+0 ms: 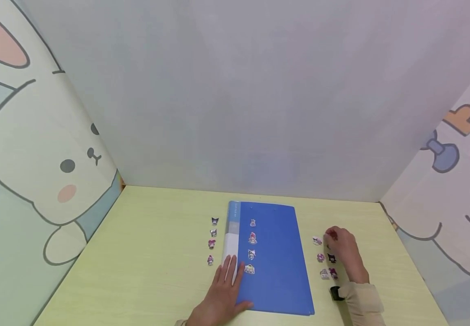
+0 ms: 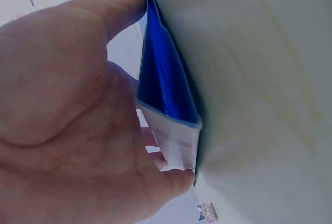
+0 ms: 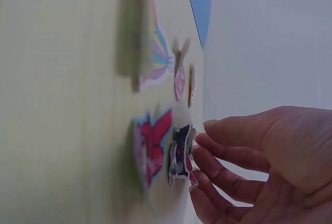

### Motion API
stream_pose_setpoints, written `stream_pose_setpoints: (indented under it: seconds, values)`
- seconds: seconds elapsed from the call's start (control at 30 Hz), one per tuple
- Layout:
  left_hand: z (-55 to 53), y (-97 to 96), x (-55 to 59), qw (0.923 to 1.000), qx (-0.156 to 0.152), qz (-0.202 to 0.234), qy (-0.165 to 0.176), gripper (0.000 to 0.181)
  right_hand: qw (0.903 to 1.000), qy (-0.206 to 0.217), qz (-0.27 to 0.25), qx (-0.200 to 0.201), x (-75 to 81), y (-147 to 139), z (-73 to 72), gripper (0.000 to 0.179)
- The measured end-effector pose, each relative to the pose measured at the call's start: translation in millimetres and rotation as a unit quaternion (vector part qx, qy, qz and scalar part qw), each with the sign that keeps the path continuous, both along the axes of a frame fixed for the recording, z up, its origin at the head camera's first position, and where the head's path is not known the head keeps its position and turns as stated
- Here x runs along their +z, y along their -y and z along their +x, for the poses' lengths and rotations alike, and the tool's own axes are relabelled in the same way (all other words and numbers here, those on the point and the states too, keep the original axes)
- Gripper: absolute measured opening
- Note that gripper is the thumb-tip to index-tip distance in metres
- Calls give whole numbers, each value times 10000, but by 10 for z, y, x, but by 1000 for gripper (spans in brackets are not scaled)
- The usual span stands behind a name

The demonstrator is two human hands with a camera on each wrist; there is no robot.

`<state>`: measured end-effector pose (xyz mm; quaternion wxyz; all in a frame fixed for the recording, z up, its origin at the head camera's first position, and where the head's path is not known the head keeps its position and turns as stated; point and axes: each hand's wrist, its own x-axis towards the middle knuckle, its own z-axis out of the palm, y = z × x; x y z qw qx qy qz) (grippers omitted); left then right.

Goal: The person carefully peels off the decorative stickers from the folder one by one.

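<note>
My left hand (image 1: 223,290) lies with spread, straight fingers on the lower left part of a blue file folder (image 1: 277,258), across its pale spine. In the left wrist view, the thumb touches the folder's blue edge (image 2: 171,68). Four small cartoon stickers run down the folder, among them a white one (image 1: 249,269) near my left fingertips. My right hand (image 1: 342,246) is over the stickers right of the folder, fingers bent. In the right wrist view, its fingertips are right by a dark sticker (image 3: 180,151); I cannot tell whether they pinch one behind it.
More stickers stand in two columns on the right, including a white one (image 1: 317,241) and a red one (image 1: 333,273). Left of the folder is another column with a pink sticker (image 1: 211,244). A dark object (image 1: 335,293) is at my right cuff. A pale wall (image 1: 243,113) closes off the back of the table (image 1: 157,253).
</note>
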<state>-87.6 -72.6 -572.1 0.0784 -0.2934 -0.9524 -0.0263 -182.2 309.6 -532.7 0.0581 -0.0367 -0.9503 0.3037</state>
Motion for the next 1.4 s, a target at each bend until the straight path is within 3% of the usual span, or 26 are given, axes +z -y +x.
stream_pose_setpoints:
  seconds: [0.17,0.7,0.83,1.07,1.17,1.4]
  values:
    - [0,0,-8,10000,26,-21,87,95,9994,-238,107,219,-34,43,24,19]
    - [1,14,-50,9991,-87,90,-397,94,9931,-580,177,1005,-42,255,166,19]
    - [21,17,3,9996,-67,131,-237,93,9899,-698,192,1222,-37,305,213,20]
    - [49,10,187,9996,-62,81,245,93,9738,-1469,343,1703,-70,407,357,24]
    - [39,7,185,9993,-34,73,360,93,9677,-1593,384,1918,-85,463,419,28]
    - [20,17,41,9997,-55,202,157,94,9720,-1104,420,2031,-85,578,528,41]
